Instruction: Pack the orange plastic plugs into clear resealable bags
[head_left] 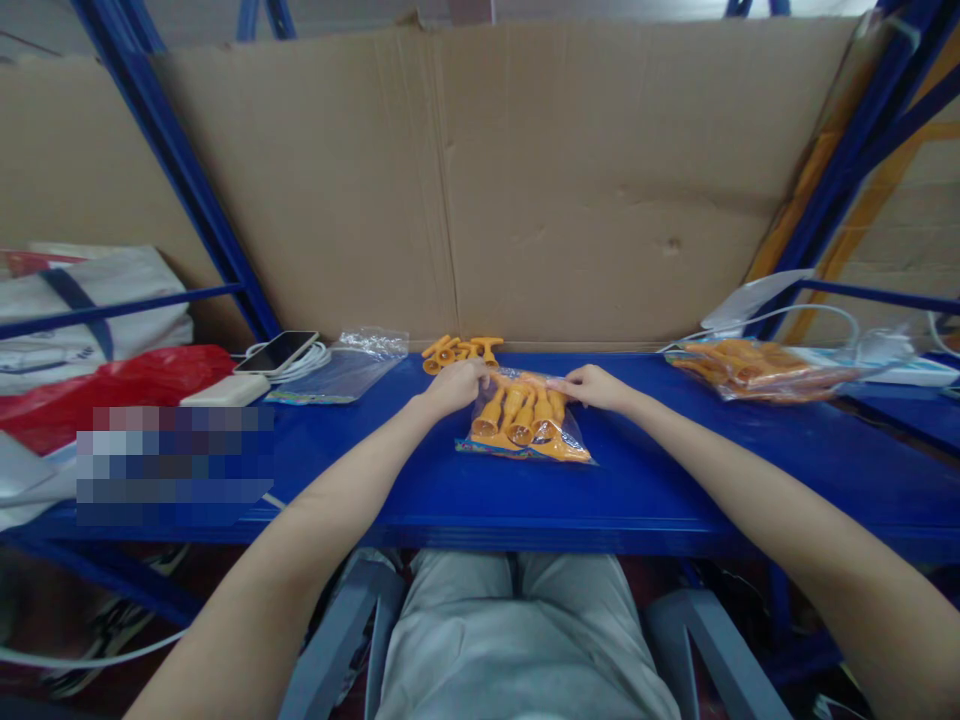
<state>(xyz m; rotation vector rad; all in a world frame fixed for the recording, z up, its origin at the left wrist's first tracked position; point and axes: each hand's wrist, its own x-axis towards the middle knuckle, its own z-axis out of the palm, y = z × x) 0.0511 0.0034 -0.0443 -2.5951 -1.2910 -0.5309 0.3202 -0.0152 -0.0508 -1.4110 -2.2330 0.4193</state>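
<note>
In the head view a clear plastic bag (575,448) lies flat on the blue table, filled with several orange plastic pieces (517,405) that have flared, cup-like ends. My left hand (459,386) grips the bag's upper left corner, fingers closed. At the upper right corner, my right hand (598,388) pinches the bag's edge between thumb and fingers. A small heap of loose orange pieces (487,348), some T-shaped, sits just behind my left hand against the cardboard.
The blue table (637,490) meets a tall cardboard sheet (562,180) at the back. Flat clear bags (337,370), a phone (279,353) and a coiled white cable lie left. Filled orange bags (750,368) lie right. Blue metal posts (180,170) flank the table.
</note>
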